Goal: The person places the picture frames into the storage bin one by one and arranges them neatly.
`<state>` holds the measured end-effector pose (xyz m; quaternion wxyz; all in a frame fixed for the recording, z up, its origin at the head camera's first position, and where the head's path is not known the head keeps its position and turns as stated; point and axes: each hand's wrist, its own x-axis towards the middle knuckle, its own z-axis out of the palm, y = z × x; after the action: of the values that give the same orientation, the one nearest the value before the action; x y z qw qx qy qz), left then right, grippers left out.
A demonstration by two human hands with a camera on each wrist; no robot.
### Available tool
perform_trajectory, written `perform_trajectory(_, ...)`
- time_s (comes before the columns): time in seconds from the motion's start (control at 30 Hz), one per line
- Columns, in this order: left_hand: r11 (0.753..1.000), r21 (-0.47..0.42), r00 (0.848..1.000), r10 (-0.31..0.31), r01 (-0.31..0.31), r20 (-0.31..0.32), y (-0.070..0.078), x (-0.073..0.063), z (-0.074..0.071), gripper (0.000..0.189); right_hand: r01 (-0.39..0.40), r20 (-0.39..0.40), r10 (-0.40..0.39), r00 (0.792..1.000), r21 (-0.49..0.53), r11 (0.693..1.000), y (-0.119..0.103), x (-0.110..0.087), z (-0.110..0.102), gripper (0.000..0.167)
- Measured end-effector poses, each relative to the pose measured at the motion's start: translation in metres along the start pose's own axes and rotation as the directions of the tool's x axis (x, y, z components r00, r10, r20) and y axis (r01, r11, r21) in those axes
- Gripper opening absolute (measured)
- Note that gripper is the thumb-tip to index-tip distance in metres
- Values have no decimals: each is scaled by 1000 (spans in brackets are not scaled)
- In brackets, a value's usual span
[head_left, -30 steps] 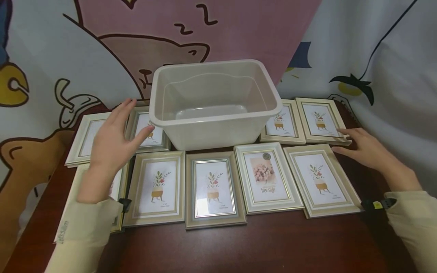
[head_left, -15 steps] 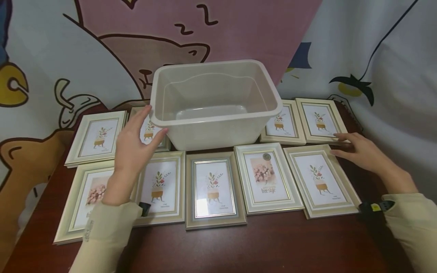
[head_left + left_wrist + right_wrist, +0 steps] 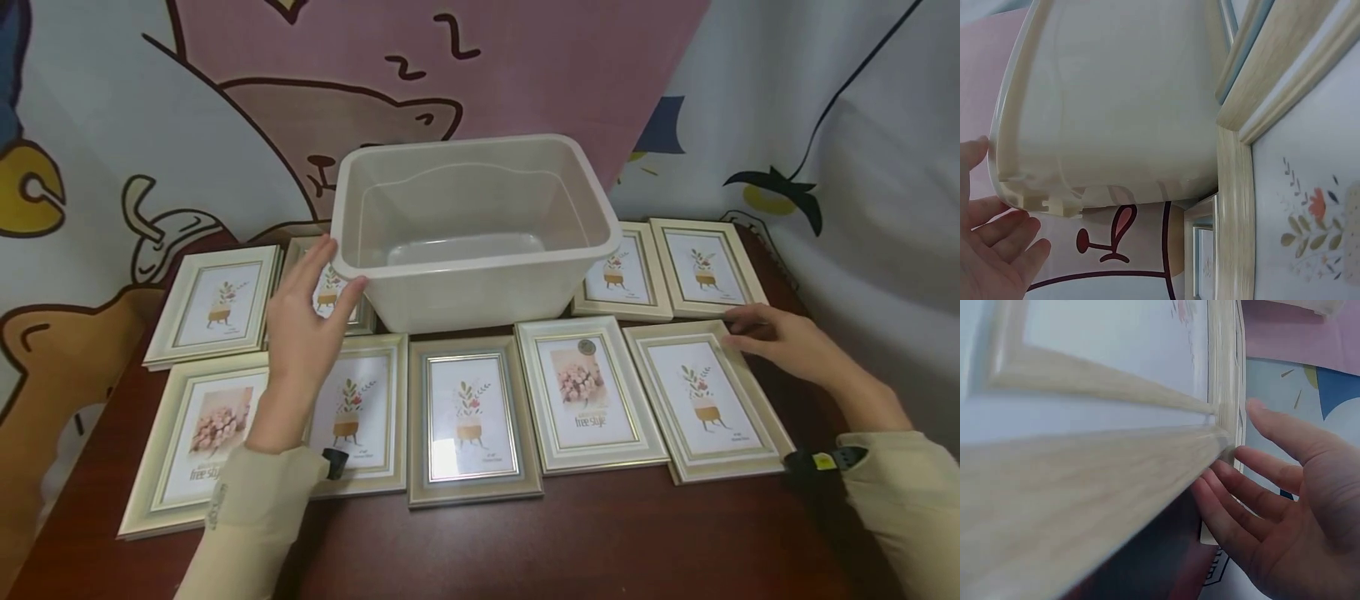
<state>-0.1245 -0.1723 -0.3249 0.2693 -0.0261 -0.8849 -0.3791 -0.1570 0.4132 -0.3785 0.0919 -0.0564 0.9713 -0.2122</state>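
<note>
A beige plastic bin (image 3: 480, 292) stands at the back middle of the table. My left hand (image 3: 303, 333) is at its front left corner, thumb and fingers spread; in the left wrist view, the fingertips touch or nearly touch the bin's rim (image 3: 1007, 125). On the right, my right hand (image 3: 795, 346) is at the upper right corner of the front right picture frame (image 3: 761, 417). The right wrist view shows its fingertips against that frame's edge (image 3: 1166, 450), with the thumb apart. Just behind lies the back right picture frame (image 3: 705, 262).
Several picture frames lie face up: a cream one (image 3: 210, 300) at back left, a floral one (image 3: 202, 442) in front of it, a silver-edged one (image 3: 472, 492) in the middle. A patterned curtain (image 3: 525, 67) hangs behind the dark red table (image 3: 540, 542).
My left hand has moved right, from over the left frames to the bin's corner. The right hand has slid slightly down and left, from the back right frame to the front right one.
</note>
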Motion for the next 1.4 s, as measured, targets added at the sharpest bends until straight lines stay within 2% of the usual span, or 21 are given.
perform_trajectory(0.3,998,-53,999,-45,44,-23,2,-1,2,50,7,88,-14,996,81,997,0,7,2,57)
perform_trajectory(0.5,990,-123,997,-73,68,-39,1,-2,5,50,-33,146,26,989,50,998,-3,13,0,68)
perform_trajectory(0.63,985,-152,995,-87,80,-39,1,-2,5,49,-22,169,16,985,36,999,-3,16,-1,68)
perform_trajectory(1.0,987,-135,996,-89,83,-33,2,-3,5,51,-85,216,54,975,136,987,3,19,-6,57)
perform_trajectory(1.17,986,-139,995,-94,89,-30,1,-3,6,51,-132,225,81,971,223,966,8,15,-18,54)
perform_trajectory(1.27,986,-143,995,-92,86,-34,1,-3,6,51,-137,202,83,976,272,952,12,12,-26,49)
perform_trajectory(1.4,986,-147,996,-86,80,-38,1,-3,6,51,-140,156,98,983,285,948,18,9,-34,38)
